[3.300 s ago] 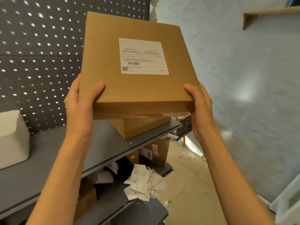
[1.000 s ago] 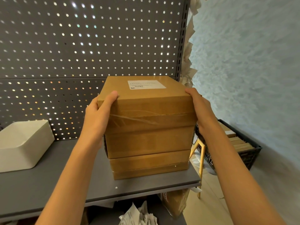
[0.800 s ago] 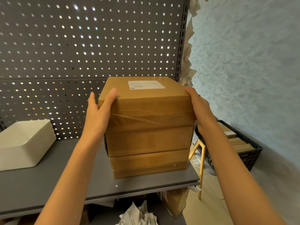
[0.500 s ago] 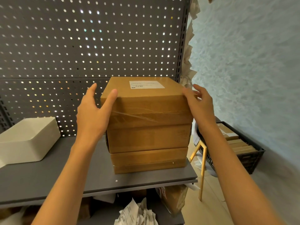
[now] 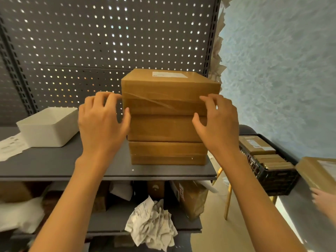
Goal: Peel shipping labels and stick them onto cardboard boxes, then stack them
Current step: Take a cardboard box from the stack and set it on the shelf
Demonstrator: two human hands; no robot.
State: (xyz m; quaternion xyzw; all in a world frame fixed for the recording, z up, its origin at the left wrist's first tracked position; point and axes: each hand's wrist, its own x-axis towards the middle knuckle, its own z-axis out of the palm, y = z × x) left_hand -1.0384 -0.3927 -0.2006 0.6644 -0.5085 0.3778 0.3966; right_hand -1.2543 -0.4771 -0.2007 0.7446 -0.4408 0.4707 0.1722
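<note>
Three brown cardboard boxes stand stacked on the grey shelf. The top box carries a white shipping label on its upper face. The middle box and bottom box sit squarely under it. My left hand hovers at the stack's left side, fingers loosely curled and holding nothing. My right hand hovers in front of the stack's right edge, fingers also relaxed and empty.
A white bin sits left on the shelf beside a label sheet. Crumpled backing paper lies on the lower shelf. A black crate of boxes stands right, beside another person's hand under a box.
The labelled box was set on top of the stack. Both my hands let go of it and pulled back toward me and down, now clear of the top box.
</note>
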